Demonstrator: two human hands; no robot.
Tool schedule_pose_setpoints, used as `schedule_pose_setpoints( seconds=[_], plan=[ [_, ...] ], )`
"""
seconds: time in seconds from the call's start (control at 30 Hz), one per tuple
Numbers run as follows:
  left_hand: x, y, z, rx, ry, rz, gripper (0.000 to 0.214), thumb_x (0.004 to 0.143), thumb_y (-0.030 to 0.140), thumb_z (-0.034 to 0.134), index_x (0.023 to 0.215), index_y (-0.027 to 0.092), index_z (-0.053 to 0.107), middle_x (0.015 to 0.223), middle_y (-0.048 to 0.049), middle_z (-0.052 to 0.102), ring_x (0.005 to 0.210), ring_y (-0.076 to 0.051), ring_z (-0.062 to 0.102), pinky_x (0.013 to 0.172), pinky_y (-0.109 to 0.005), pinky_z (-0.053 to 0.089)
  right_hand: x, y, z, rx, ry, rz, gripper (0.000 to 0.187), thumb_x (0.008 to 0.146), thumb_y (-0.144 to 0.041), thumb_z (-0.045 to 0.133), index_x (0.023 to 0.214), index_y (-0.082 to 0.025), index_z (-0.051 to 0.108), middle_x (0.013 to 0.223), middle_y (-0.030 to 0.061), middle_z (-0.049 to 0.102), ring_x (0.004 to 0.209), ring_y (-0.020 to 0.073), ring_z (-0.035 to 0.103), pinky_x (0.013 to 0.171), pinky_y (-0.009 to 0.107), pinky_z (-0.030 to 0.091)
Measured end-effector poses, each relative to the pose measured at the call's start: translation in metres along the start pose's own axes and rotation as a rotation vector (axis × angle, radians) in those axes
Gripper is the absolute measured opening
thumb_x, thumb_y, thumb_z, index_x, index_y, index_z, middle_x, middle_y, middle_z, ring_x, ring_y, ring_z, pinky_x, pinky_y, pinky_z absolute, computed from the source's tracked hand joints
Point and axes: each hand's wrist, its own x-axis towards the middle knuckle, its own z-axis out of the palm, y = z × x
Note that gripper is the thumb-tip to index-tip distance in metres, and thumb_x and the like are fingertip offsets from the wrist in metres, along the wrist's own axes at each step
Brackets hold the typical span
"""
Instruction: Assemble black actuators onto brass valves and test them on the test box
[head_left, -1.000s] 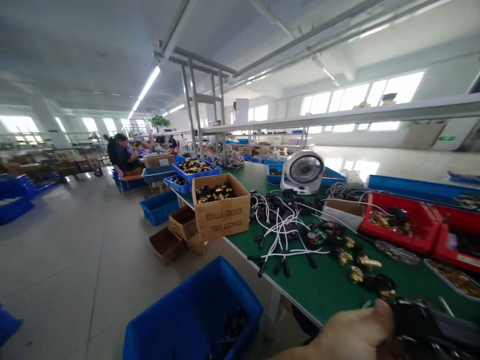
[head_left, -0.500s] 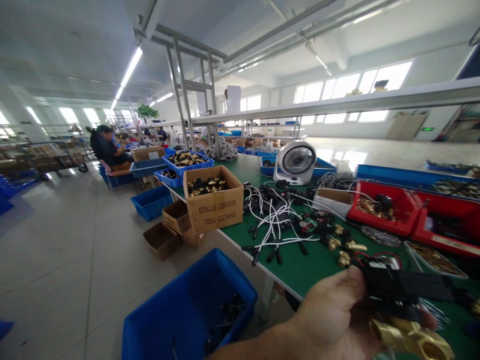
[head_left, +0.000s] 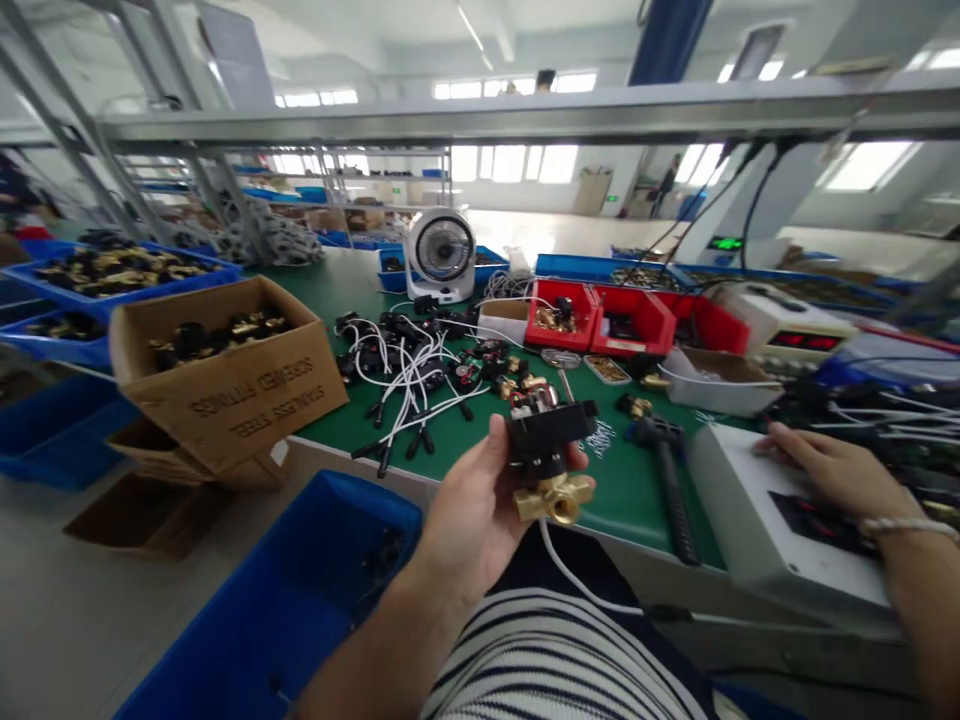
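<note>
My left hand [head_left: 472, 510] is closed around a valve assembly [head_left: 546, 455]: a black actuator block on top, a brass fitting below, with a white cable hanging down from it. I hold it in front of the green table's near edge [head_left: 480, 455]. My right hand [head_left: 821, 467] lies flat, fingers stretched, on top of a grey-white box-shaped device [head_left: 780, 515] at the right. A black-handled tool [head_left: 667, 470] lies on the table between my two hands.
A cardboard box [head_left: 225, 370] of brass fittings stands at the left table corner. Black and white cables [head_left: 409, 370], a small white fan [head_left: 441, 252], red bins [head_left: 600, 320] and a meter with a red display [head_left: 787, 325] lie further back. A blue crate [head_left: 285, 600] sits on the floor.
The view has swung right and down toward the table. My left hand has brought the valve assembly up to the centre, and my right hand has come into view resting on the device.
</note>
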Motion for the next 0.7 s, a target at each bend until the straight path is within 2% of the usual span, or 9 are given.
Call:
schedule_pose_setpoints(
  seconds=[0.07, 0.17, 0.33, 0.4, 0.47, 0.57, 0.7],
  plan=[
    [-0.003, 0.001, 0.002, -0.008, -0.011, -0.013, 0.04, 0.099, 0.036, 0.042, 0.102, 0.005, 0.068, 0.097, -0.0156, 0.068, 0.091, -0.021, 0.068, 0.086, -0.036, 0.057, 0.0, 0.0, 0.003, 0.079, -0.047, 0.095, 0.027, 0.085, -0.024, 0.056, 0.063, -0.017, 0.07, 0.079, 0.0101, 0.068, 0.073, 0.0205, 0.06, 0.079, 0.034, 0.045],
    [-0.005, 0.002, 0.01, -0.028, 0.079, -0.035, 0.044, 0.101, 0.034, 0.036, 0.1, 0.003, 0.068, 0.092, -0.0162, 0.068, 0.085, -0.022, 0.069, 0.079, -0.037, 0.059, 0.003, -0.001, 0.01, 0.141, -0.063, 0.11, 0.025, 0.089, -0.025, 0.056, 0.072, -0.014, 0.07, 0.08, 0.0091, 0.067, 0.077, 0.0178, 0.058, 0.083, 0.029, 0.042],
    [-0.005, 0.004, 0.02, -0.047, 0.229, -0.067, 0.05, 0.103, 0.03, 0.022, 0.1, 0.002, 0.063, 0.09, -0.0177, 0.067, 0.08, -0.024, 0.069, 0.071, -0.038, 0.059, 0.0, 0.002, 0.011, 0.175, -0.071, 0.101, 0.024, 0.092, -0.023, 0.056, 0.079, -0.009, 0.07, 0.077, 0.0081, 0.064, 0.074, 0.015, 0.053, 0.077, 0.026, 0.039],
    [-0.005, 0.003, 0.02, -0.101, 0.236, -0.1, 0.051, 0.104, 0.033, 0.02, 0.1, 0.004, 0.062, 0.089, -0.017, 0.066, 0.078, -0.024, 0.068, 0.069, -0.039, 0.059, 0.0, 0.003, 0.011, 0.182, -0.068, 0.095, 0.024, 0.092, -0.023, 0.055, 0.079, -0.009, 0.07, 0.077, 0.0081, 0.064, 0.073, 0.0146, 0.053, 0.075, 0.026, 0.039],
    [-0.005, 0.001, 0.016, -0.268, 0.137, -0.171, 0.05, 0.103, 0.036, 0.021, 0.098, 0.006, 0.06, 0.081, -0.0125, 0.061, 0.071, -0.019, 0.065, 0.067, -0.035, 0.059, 0.001, 0.005, 0.011, 0.189, -0.068, 0.089, 0.024, 0.092, -0.024, 0.056, 0.08, -0.009, 0.07, 0.078, 0.0081, 0.064, 0.073, 0.0145, 0.052, 0.074, 0.026, 0.038],
    [-0.003, -0.004, 0.008, -0.524, -0.118, -0.198, 0.037, 0.097, 0.032, 0.031, 0.097, 0.007, 0.059, 0.074, -0.0054, 0.05, 0.067, -0.013, 0.055, 0.068, -0.03, 0.058, 0.003, 0.008, 0.013, 0.196, -0.08, 0.086, 0.024, 0.092, -0.025, 0.056, 0.083, -0.008, 0.071, 0.078, 0.0082, 0.064, 0.074, 0.0147, 0.053, 0.074, 0.026, 0.038],
    [-0.001, -0.007, -0.002, -0.574, -0.324, -0.161, 0.024, 0.093, 0.024, 0.045, 0.101, 0.007, 0.06, 0.074, -0.0029, 0.049, 0.072, -0.012, 0.052, 0.082, -0.034, 0.057, 0.004, 0.007, 0.014, 0.188, -0.071, 0.107, 0.023, 0.092, -0.024, 0.056, 0.084, -0.008, 0.072, 0.08, 0.0091, 0.064, 0.075, 0.0144, 0.054, 0.076, 0.026, 0.039]
  ],
)
